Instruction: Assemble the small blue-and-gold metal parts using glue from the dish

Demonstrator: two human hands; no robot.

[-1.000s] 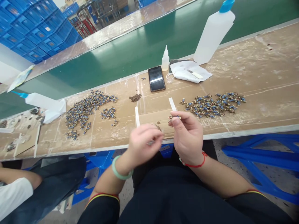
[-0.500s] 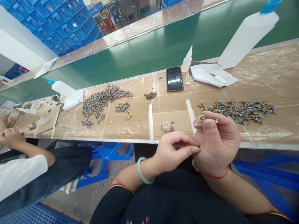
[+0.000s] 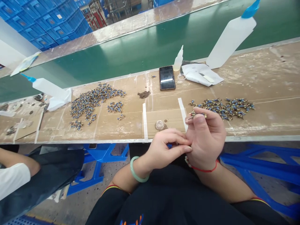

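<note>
My right hand (image 3: 207, 143) is closed, with thumb and fingertips pinching a small gold-coloured metal piece (image 3: 198, 115). Against its palm rest the fingertips of my left hand (image 3: 165, 148), thumb and forefinger pressed together; what they hold, if anything, is hidden. Just beyond my right hand lies a pile of small blue-and-gold pieces (image 3: 217, 107). Left of the fingers, a small round clear dish (image 3: 159, 125) sits on a cardboard sheet (image 3: 150, 117) between two white tape strips.
Farther left is a larger heap of blue-and-gold pieces (image 3: 90, 100). A brown granular pile (image 3: 143, 94), a phone (image 3: 167, 78), a small dropper bottle (image 3: 178, 59) and a large white bottle (image 3: 231, 40) stand or lie toward the back. A co-worker's arm (image 3: 21, 162) shows at left.
The whole view has shifted, so bench and hands appear farther left. My hands keep nearly the same pose, the left fingertips still against the right palm.
</note>
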